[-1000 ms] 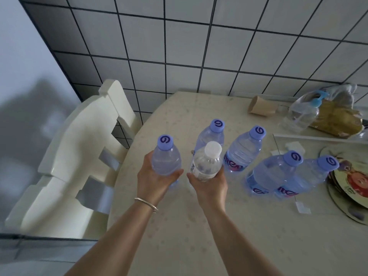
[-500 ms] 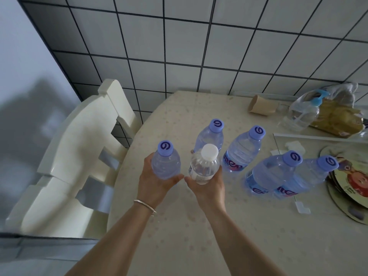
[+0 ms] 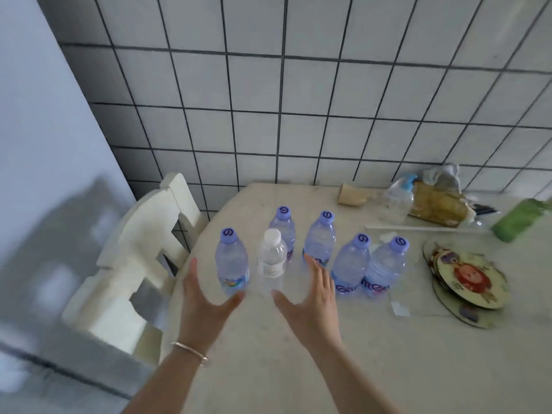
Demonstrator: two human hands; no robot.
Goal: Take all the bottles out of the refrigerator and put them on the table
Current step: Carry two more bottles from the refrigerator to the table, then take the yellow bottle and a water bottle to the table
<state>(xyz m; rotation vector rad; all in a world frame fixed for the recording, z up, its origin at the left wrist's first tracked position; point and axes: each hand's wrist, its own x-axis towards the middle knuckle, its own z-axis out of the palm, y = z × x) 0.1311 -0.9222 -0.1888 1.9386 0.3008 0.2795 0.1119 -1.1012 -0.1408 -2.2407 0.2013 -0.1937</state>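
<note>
I see both hands spread wide and empty over the near left part of the counter. My left hand sits just near of the purple-capped bottle at the left of the group, thumb reaching under its base side; whether skin touches plastic I cannot tell through the blur. My right hand is open beside the white-capped bottle, palm turned toward it, with a gap between them. Both of those bottles stand upright on the counter, close together.

Further off stand four more purple-capped bottles, all upright: the far bottle behind the white-capped one, the middle bottle to its right, then a pair close together at the right, nearest the round mats. Every bottle looks filled with clear water and capped.

A bracelet rings my left wrist. At the far right of the counter, against the tiled wall, lies a tipped paper cup, a clear pump bottle with a blue top, a bag holding something brownish, and a green object too blurred to name. A cream chair stands at the left edge of the counter, its back towards the wall
</note>
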